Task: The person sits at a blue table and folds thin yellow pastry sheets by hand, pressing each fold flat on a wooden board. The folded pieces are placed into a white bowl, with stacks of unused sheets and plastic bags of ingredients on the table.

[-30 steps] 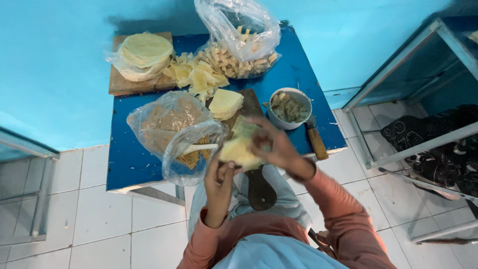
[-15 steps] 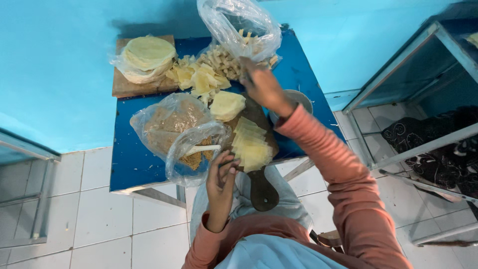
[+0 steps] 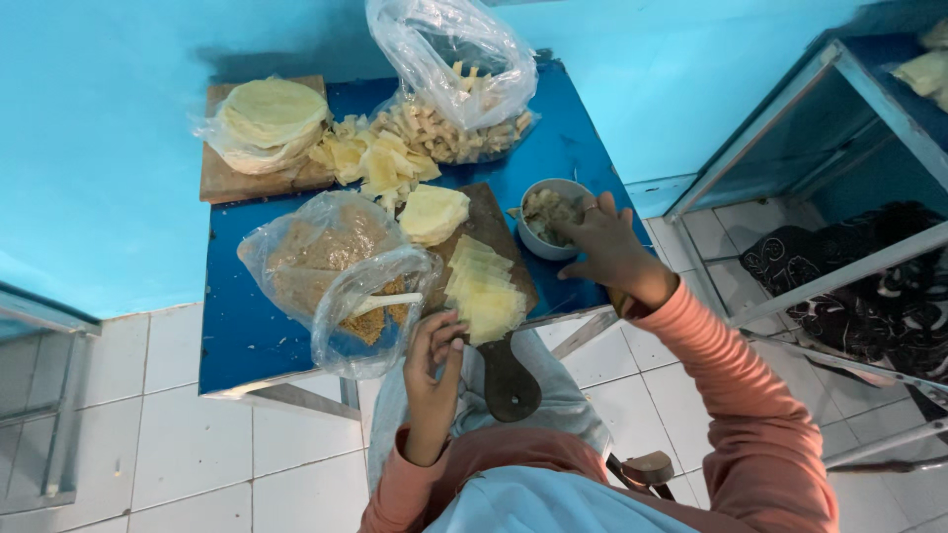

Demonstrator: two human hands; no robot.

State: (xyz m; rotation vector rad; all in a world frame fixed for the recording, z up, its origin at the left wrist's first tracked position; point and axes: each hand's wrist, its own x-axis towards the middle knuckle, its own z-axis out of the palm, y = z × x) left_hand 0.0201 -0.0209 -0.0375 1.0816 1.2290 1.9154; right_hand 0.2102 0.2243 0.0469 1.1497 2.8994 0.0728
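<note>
The right hand point(image 3: 604, 245) lies over the rim of the small pale round bowl of chopped filling point(image 3: 549, 217), fingers spread and slack, tips touching the filling and gripping nothing that can be seen. The left hand point(image 3: 434, 345) sits at the near edge of the dark wooden cutting board with a long handle point(image 3: 499, 326), fingers curled loosely inward beside the stack of thin pale yellow square wrappers point(image 3: 482, 288); whether it pinches a wrapper cannot be told.

The bowl stands close to the right edge of the small blue-topped table point(image 3: 232, 326), and the board's handle juts past the near edge over the lap. Left of the left hand, a clear plastic bag of brown crumbs with a pale spoon in it point(image 3: 370, 308) sags over the near edge. Bare blue top lies at the near left corner. Far across, a round stack of pale flat discs in plastic on a wooden board point(image 3: 269, 123), a loose heap of yellow folded pieces point(image 3: 375, 163) and a big clear bag of cut strips point(image 3: 459, 94) crowd the side by the turquoise wall point(image 3: 99, 148). White floor tiles point(image 3: 158, 434) open to the left; a metal-framed shelf point(image 3: 820, 197) closes in on the right.

Half a second ago the right hand reached toward the far big bag; it has since come back right to the bowl. The left hand has hardly shifted.
</note>
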